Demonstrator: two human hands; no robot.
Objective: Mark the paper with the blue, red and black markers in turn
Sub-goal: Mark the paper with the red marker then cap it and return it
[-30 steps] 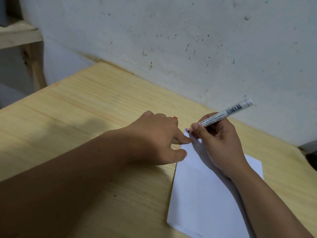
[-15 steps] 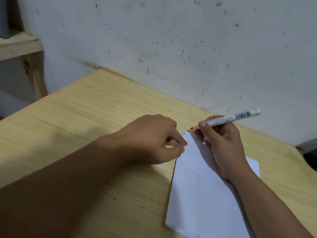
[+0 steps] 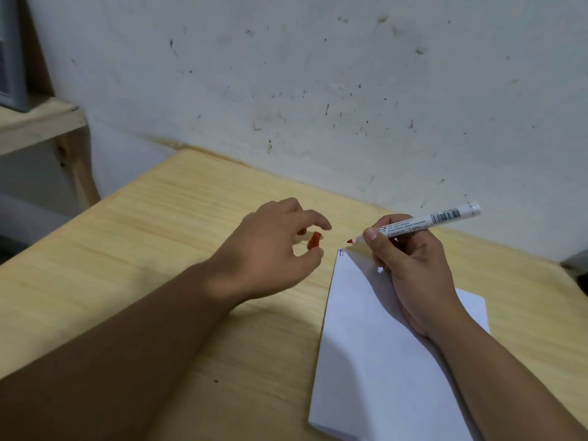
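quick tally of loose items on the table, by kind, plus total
Markers: 1, red marker, uncapped, held in the right hand
Caps: 1, red cap by the left hand
Paper sheets: 1, paper
Total: 3

dim, flat indoor light, soft shadows under both arms, wide-angle bowing at edges

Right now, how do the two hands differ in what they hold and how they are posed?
The right hand grips the uncapped red marker in a closed writing grip, its wrist over the paper; the left hand has loosely curled fingers around the small red cap, over bare table. The marker is long and white-bodied; the cap is short and red. Both hands are raised near the paper's marked corner.
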